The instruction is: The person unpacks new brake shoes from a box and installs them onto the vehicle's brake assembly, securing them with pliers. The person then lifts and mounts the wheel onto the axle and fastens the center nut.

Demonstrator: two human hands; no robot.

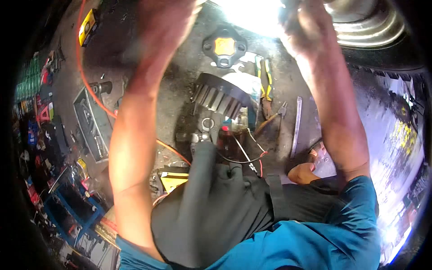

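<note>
My left hand is at the top edge, blurred by motion and partly cut off, so its fingers are not clear. Across a bright white glare, my right hand is raised beside a dark object too blurred to identify; its fingers are smeared too. Between my forearms, a black ribbed round part rests tilted near my knees. Above it on the floor lies a black three-lobed part with an orange centre. Green-and-yellow-handled pliers lie to its right.
A metal tray of tools lies on the left, near an orange hose and a yellow box. A metal bar lies right of centre. A wheel with a tyre fills the upper right.
</note>
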